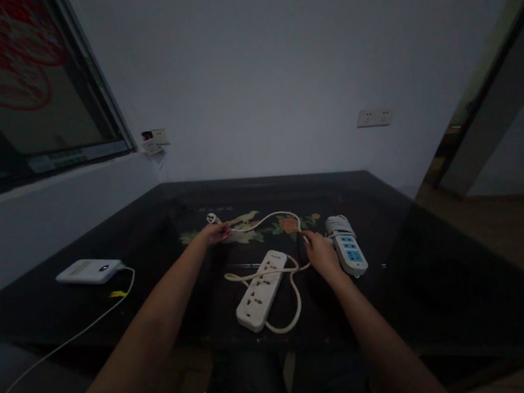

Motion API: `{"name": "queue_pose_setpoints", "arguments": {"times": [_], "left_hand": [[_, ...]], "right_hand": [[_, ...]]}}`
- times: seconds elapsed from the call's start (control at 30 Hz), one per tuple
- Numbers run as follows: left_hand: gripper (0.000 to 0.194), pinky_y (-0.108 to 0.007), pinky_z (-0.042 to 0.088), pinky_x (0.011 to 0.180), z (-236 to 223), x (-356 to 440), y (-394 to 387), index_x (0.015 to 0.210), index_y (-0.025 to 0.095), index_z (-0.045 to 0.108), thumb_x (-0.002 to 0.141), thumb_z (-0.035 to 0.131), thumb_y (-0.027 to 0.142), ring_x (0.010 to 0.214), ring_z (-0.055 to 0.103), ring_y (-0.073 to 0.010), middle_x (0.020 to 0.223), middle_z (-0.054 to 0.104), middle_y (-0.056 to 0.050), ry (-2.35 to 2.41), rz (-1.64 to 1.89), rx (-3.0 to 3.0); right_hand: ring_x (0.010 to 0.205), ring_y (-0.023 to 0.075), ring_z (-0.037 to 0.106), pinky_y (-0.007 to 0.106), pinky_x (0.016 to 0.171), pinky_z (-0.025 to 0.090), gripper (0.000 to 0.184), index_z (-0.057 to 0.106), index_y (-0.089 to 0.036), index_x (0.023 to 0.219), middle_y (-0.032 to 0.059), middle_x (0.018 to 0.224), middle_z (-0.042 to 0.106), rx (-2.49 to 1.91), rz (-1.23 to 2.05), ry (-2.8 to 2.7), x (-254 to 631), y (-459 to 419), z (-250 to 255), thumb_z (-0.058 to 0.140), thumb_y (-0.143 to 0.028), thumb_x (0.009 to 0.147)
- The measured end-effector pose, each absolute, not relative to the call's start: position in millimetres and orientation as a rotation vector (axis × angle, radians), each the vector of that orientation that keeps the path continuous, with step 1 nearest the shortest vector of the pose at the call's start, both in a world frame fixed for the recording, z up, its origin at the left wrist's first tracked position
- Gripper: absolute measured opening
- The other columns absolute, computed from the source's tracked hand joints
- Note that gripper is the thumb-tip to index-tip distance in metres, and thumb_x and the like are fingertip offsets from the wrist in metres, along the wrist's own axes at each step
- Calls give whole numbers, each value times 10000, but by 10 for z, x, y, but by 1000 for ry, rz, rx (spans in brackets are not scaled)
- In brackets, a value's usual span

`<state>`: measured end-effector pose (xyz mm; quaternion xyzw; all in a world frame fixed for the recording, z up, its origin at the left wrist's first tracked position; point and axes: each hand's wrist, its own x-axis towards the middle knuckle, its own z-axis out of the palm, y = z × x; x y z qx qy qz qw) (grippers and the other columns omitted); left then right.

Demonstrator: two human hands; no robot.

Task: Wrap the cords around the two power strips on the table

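Note:
A white power strip (262,291) lies slanted on the dark table, its white cord (274,215) looping over and around it. My left hand (218,231) is closed on the cord just behind its plug (212,218), which points away from me. Farther along the same cord, my right hand (320,250) pinches it, to the right of the strip. Between both hands the cord makes a loose arc above a flower pattern on the tabletop. Close beside my right hand lies a second power strip (351,254) with blue socket faces and its cord wound up at the far end.
At the left of the table (431,276) sits a white box-shaped device (89,271) with a thin cable (74,339) trailing off the near left edge. Wall sockets (375,117) are behind the table, with a window (24,87) at the left.

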<state>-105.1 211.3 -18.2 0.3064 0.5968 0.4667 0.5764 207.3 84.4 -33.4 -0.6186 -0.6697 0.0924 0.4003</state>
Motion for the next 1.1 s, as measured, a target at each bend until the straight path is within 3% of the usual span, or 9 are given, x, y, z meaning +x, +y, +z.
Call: {"name": "queue_pose_setpoints", "arguments": {"times": [0.2, 0.33, 0.4, 0.5, 0.57, 0.7, 0.83, 0.97, 1.1], "left_hand": [[331, -420, 520, 830, -215, -1145, 1952, 1190, 159, 545, 900, 549, 318, 996, 596, -214, 1190, 572, -98, 1400, 973, 744], [320, -405, 530, 803, -180, -1175, 1829, 1178, 150, 547, 902, 548, 313, 962, 606, -201, 1160, 583, -93, 1467, 924, 831], [263, -360, 540, 749, -126, -1171, 1769, 1098, 133, 584, 892, 566, 294, 879, 625, -177, 1060, 622, -77, 1514, 918, 906], [95, -253, 511, 632, -12, -1130, 1586, 778, 113, 648, 780, 681, 202, 713, 642, -171, 722, 649, -36, 1556, 946, 1061], [70, -233, 500, 642, 60, -1078, 1331, 692, 136, 656, 714, 719, 159, 741, 649, -197, 640, 643, -29, 1542, 983, 1181], [159, -267, 475, 873, 77, -952, 504, 907, 194, 696, 770, 664, 268, 978, 631, -215, 965, 705, -41, 1368, 1130, 1562], [189, -323, 492, 886, -121, -867, -191, 981, 231, 650, 859, 522, 298, 957, 635, -211, 999, 670, -49, 1470, 1414, 1736], [342, -366, 471, 950, -310, -822, -306, 1156, 265, 604, 830, 511, 219, 1106, 563, -227, 1174, 582, -74, 1609, 1321, 1983], [313, -399, 390, 1051, -320, -795, -186, 1144, 277, 629, 863, 493, 271, 1198, 515, -226, 1255, 576, -60, 1571, 1180, 2148]], "right_hand": [[996, 250, 553, 380, 879, 414, 294, 660, -203, 1086, 118, 1070, 604, -1514, 142, -1729, 2114, 699, -205, 498, -199, 840], [979, 246, 561, 384, 819, 462, 261, 666, -189, 1030, 109, 1052, 604, -1343, 195, -1720, 2122, 427, -104, 483, -242, 851], [982, 238, 569, 358, 779, 484, 231, 666, -188, 986, 104, 1032, 612, -1250, 277, -1695, 2092, 195, -64, 478, -243, 862], [938, 217, 593, 370, 828, 477, 204, 657, -201, 943, 82, 966, 645, -1172, 330, -1687, 1984, -217, -64, 462, -205, 883], [909, 210, 602, 364, 813, 486, 189, 657, -220, 943, 70, 939, 659, -1138, 352, -1708, 1885, -481, -112, 480, -190, 881], [885, 192, 607, 334, 773, 506, 223, 657, -245, 992, 59, 932, 669, -1069, 350, -1781, 1730, -852, -260, 499, -144, 871], [853, 193, 598, 331, 734, 503, 221, 658, -258, 999, 55, 903, 664, -1101, 304, -1749, 1690, -967, -369, 516, -148, 871], [863, 199, 581, 346, 742, 466, 210, 653, -241, 992, 57, 909, 662, -1137, 249, -1799, 1623, -939, -401, 517, -133, 874], [897, 205, 572, 366, 784, 418, 179, 649, -230, 989, 53, 943, 663, -1170, 199, -1889, 1445, -915, -361, 550, -145, 866]]}}
